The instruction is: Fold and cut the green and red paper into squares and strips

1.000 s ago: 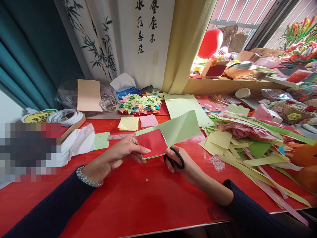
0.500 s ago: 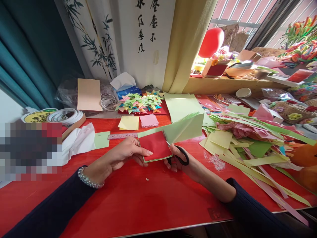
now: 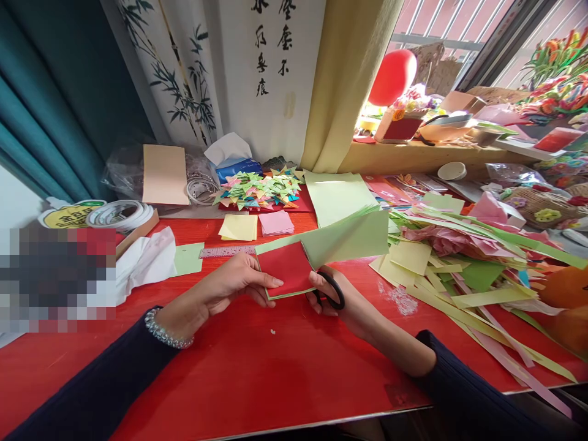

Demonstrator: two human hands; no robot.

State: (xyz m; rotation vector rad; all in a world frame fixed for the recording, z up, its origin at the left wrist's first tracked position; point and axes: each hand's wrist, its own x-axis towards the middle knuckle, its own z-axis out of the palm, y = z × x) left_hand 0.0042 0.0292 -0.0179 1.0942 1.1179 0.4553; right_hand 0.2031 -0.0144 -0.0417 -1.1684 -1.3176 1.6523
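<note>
A red paper square [image 3: 285,268] lies flat on top of light green paper [image 3: 351,237], whose free part fans up and away to the right. My left hand [image 3: 248,278] pinches both by their left edge, thumb on the red side and fingers underneath. My right hand [image 3: 327,288] is closed around black-handled scissors [image 3: 339,293] at the right edge of the red square. The blades are hidden behind the paper and fingers. Both hands are held above the red table [image 3: 257,373].
Stacks of yellow squares [image 3: 238,227] and pink squares [image 3: 276,223] sit beyond my hands, near a pink ruler [image 3: 228,252]. Behind them is a pile of small folded paper pieces [image 3: 261,188]. Paper strips and scraps [image 3: 482,272] cover the right side. White tape rolls [image 3: 120,215] stand left.
My right hand with the scissors has shifted slightly left and down, and the blade seen before is now hidden. The green paper's free part has swung further right. My left hand stays put.
</note>
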